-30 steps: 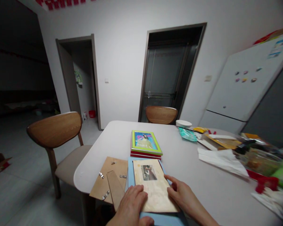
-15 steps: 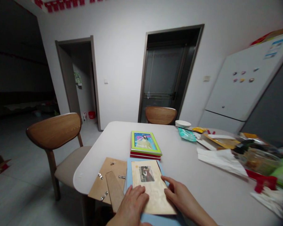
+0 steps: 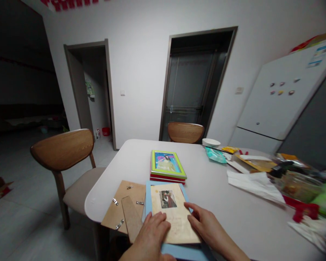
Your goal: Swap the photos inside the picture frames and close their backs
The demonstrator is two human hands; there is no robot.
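A light blue picture frame (image 3: 148, 195) lies face down at the near edge of the white table (image 3: 206, 188). On it rests a yellowed card (image 3: 176, 217) with a small photo (image 3: 167, 199) printed near its top. My left hand (image 3: 152, 233) lies flat on the card's lower left part, fingers stretched out. My right hand (image 3: 206, 224) rests at the card's right edge, fingers extended on it. A brown backing board (image 3: 125, 212) with metal clips and a stand lies just left of the frame.
A stack of frames (image 3: 167, 166), green-rimmed on top, sits beyond the blue one. Papers (image 3: 255, 185), packets and a jar (image 3: 299, 186) crowd the table's right side. Wooden chairs stand at the left (image 3: 65, 152) and far side (image 3: 185, 132). A white fridge (image 3: 285, 98) stands at right.
The card and both hands have shifted slightly left and nearer on the blue frame. Otherwise only small camera sway.
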